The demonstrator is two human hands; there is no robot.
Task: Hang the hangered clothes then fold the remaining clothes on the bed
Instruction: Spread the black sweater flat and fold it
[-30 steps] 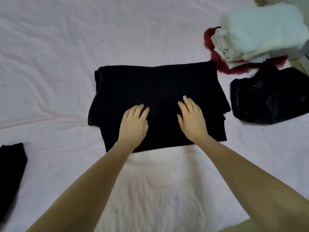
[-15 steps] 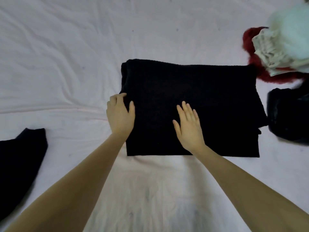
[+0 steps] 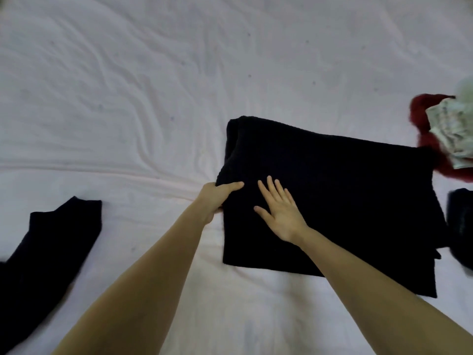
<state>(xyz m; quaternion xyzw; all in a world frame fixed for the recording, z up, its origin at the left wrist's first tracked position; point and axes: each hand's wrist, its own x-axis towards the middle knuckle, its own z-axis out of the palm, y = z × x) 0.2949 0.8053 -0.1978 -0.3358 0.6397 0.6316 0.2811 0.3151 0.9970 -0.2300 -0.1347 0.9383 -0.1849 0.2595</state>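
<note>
A folded black sweater (image 3: 332, 201) lies on the bed (image 3: 128, 85), right of centre. The left hand (image 3: 217, 196) grips the sweater's left edge, thumb on top. The right hand (image 3: 281, 208) lies flat on it, fingers spread. Another black garment (image 3: 46, 247) lies near left; a clothes pile (image 3: 445, 134) sits far right.

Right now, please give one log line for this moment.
step: folding black sweater | left hand: grips sweater's left edge | right hand: flat on sweater | surface: bed sheet
</note>
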